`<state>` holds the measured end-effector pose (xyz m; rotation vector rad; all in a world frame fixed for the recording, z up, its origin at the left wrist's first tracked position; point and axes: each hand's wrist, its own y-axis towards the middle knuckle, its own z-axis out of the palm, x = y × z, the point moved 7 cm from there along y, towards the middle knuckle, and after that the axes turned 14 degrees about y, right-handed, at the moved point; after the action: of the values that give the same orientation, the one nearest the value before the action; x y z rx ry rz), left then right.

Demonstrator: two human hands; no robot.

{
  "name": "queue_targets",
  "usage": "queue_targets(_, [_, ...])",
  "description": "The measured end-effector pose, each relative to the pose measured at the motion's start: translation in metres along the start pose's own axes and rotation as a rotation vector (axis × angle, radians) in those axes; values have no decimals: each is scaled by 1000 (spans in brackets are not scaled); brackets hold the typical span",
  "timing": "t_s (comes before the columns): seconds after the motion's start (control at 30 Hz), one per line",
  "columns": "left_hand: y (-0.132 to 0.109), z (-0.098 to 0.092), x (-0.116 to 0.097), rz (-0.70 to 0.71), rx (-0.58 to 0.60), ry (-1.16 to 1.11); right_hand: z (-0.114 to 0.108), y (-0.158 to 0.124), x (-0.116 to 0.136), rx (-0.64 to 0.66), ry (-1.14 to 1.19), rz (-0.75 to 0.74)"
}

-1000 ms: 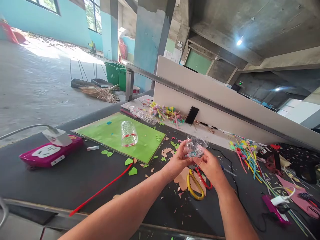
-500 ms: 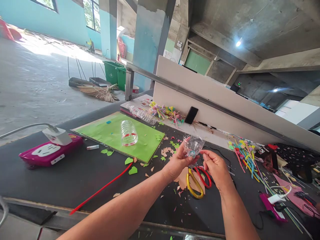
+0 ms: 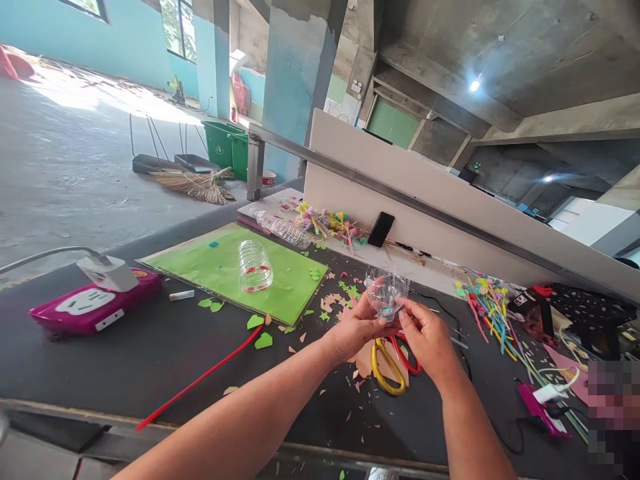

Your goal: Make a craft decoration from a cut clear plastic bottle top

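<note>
Left hand (image 3: 357, 327) grips clear flared plastic piece (image 3: 387, 293), right hand (image 3: 426, 335) pinching its side, yellow looped scissor handle (image 3: 374, 361) below both.

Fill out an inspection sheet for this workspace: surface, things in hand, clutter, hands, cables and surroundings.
Surface: dark tabletop, with a green sheet lying on it.
Things in hand: clear plastic piece; a clear ribbed cylinder rests on the green sheet.
Clutter: green scraps, peach scraps, a red strip, and a yellow looped handle beside a red one.
Hands: left hand holds the plastic piece; right hand has fingertips at its edge, grip unclear.
Cables: grey cable to a white plug on a magenta power strip; black cable behind the right hand.
Surroundings: green bins and a broom on the floor; lit bulb overhead.
</note>
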<state>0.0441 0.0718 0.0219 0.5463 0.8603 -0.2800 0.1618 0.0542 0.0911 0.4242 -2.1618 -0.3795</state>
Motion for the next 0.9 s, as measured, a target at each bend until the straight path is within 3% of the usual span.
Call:
queue_targets(0.53, [6, -5, 14, 7, 37, 108, 17, -3, -20, 11, 94, 206])
queue_targets(0.9, [0, 10, -8, 8, 157, 51, 15, -7, -16, 80, 250, 148])
